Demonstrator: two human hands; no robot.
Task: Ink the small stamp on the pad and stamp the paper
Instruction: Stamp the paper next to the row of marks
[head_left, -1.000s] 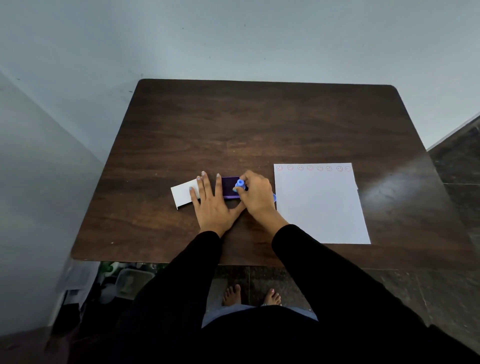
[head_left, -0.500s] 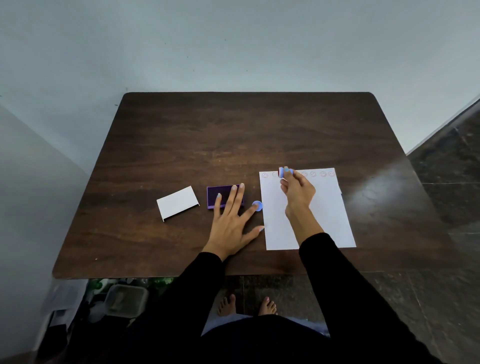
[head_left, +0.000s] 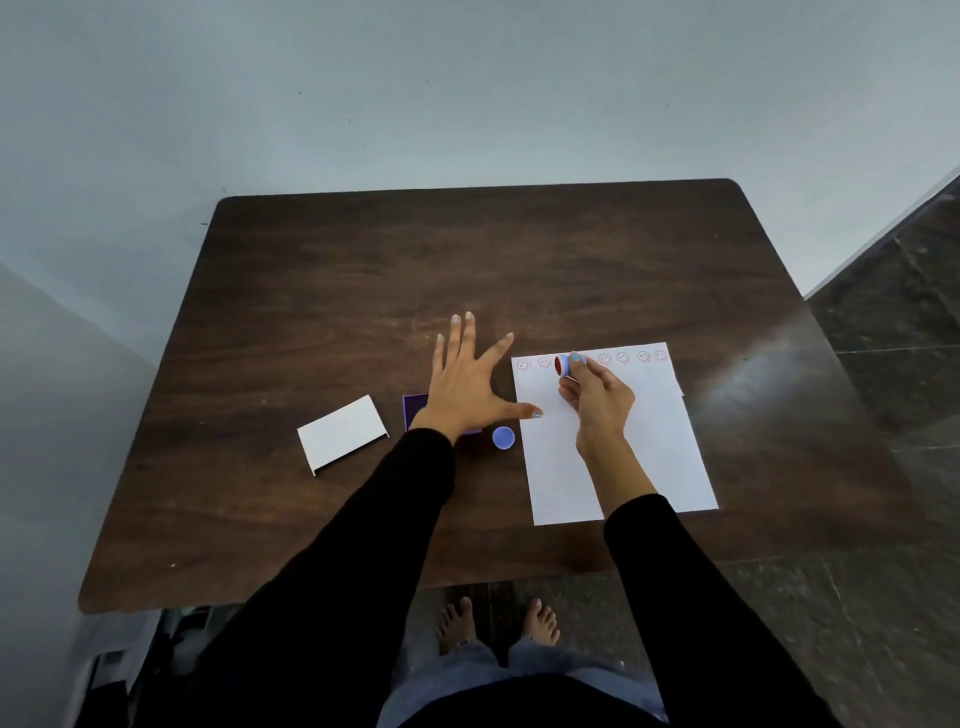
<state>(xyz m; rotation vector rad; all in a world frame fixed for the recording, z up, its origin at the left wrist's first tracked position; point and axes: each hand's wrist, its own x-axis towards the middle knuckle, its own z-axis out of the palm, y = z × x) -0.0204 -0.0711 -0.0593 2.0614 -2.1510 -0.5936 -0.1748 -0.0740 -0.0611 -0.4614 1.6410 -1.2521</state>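
a dark brown wooden table (head_left: 519, 270) with rounded corners fills the middle of the frame. on it, right of centre, lies a white paper (head_left: 654, 457) with a row of red smiley marks along its top edge. left of the paper sit a small blue cap (head_left: 503, 437), a purple ink pad (head_left: 414, 410) and, further left, a white lid (head_left: 343, 432).

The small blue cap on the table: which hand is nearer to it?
Left. The left hand is spread just above the blue cap; the right hand holds the stamp farther off over the paper.
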